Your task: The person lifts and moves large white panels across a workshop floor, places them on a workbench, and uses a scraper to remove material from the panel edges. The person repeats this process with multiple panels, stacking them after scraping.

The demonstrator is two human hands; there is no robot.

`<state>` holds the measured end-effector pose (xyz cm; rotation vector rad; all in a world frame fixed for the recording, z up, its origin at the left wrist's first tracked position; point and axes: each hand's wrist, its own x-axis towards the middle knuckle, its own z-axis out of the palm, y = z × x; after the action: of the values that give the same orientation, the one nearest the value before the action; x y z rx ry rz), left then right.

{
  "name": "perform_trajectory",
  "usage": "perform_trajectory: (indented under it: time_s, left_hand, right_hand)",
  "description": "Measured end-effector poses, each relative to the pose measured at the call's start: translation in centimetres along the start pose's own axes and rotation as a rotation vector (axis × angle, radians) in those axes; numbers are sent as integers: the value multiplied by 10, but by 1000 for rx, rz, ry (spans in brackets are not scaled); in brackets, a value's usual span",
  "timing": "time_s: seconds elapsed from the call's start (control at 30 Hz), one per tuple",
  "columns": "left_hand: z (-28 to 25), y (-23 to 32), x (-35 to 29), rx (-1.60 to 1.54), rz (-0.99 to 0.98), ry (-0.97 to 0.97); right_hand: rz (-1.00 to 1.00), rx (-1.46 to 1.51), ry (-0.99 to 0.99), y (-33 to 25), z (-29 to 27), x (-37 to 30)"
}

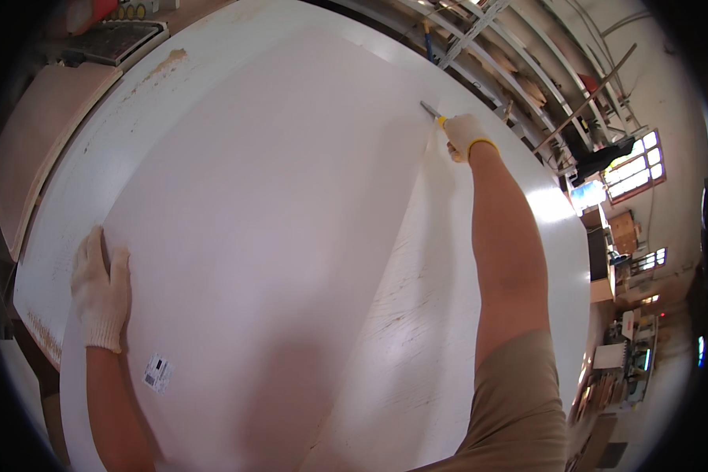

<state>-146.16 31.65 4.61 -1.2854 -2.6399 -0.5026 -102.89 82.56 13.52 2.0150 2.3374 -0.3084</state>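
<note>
A large pale pinkish-white panel (291, 197) lies slanted across a white work surface (417, 315). My left hand (101, 287), in a white knit glove, rests on the panel's left edge with thumb and fingers apart. At the panel's far right corner my right hand (466, 136), gloved in white with a yellow cuff, is closed around a hand tool (430, 109). That tool has a narrow grey metal blade and some yellow at the handle; its exact kind is unclear. Its blade points away to the far left, over the corner. A small printed label (158, 372) sticks to the panel's near left part.
Curved-edge boards (47, 149) stand beside the surface on the left. A metal rack (519, 55) with wood pieces runs along the far right. Brown dust (165, 63) lies on the far left of the surface, and dark scratches mark its right part. Windows (636, 167) are at right.
</note>
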Motion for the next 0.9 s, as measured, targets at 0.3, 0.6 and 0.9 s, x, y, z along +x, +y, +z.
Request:
perform_trajectory:
  time_s: [0.3, 0.6, 0.9]
  left_hand:
    - [-3, 7, -2, 29, -42, 5]
    - [-6, 6, -2, 9, -52, -9]
    - [-1, 7, 4, -19, -41, 25]
  right_hand:
    - [-207, -442, -13, 29, 0, 62]
    - [211, 418, 481, 29, 39, 53]
    - [14, 860, 610, 81, 50, -246]
